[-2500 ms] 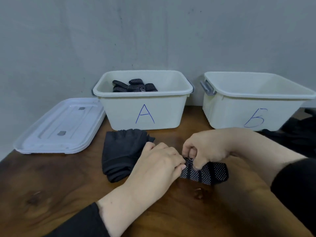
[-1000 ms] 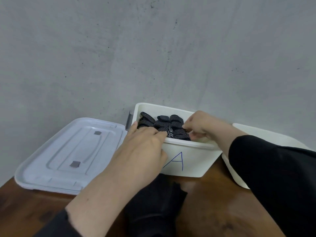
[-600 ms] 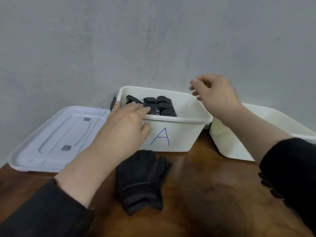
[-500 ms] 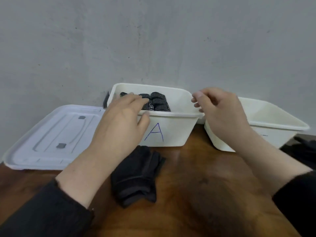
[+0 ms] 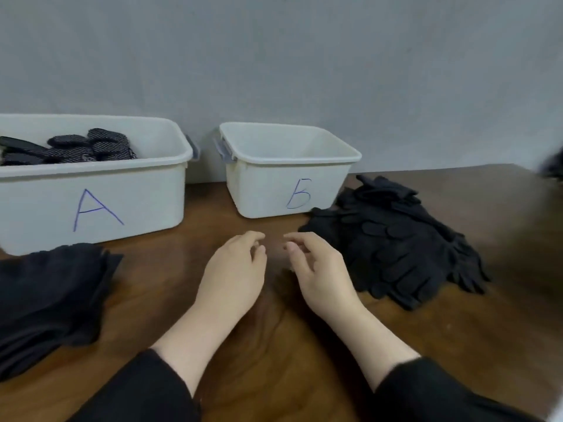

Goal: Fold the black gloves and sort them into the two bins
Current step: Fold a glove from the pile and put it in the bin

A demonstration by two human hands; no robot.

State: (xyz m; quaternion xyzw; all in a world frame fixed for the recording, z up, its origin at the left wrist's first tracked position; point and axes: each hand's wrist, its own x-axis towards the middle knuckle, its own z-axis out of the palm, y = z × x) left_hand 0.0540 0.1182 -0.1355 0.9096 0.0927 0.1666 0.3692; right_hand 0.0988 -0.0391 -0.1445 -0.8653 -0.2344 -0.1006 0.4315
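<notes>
A brown wooden table (image 5: 274,354) fills the lower view and runs back to a grey wall (image 5: 274,56), its bare middle strip open between two heaps of cloth. Two white bins stand along the wall side by side, a narrow gap between their grey handles: the bin marked A (image 5: 91,205) at the left, cut by the picture's edge, holds several dotted folded gloves (image 5: 88,147) at its left end; the bin marked Б (image 5: 283,184) to the right shows only bare inner walls. A loose pile of black gloves (image 5: 396,242) lies just right of that bin, touching its front corner; how many are in it cannot be counted. A second dark stack of gloves (image 5: 51,296) lies at the left edge in front of bin A. Two hands hover over the bare wood between the heaps, fingers loosely curled and holding nothing: the left hand (image 5: 234,272) and the right hand (image 5: 320,269), fingertips near but apart, the right one just beside the pile.
</notes>
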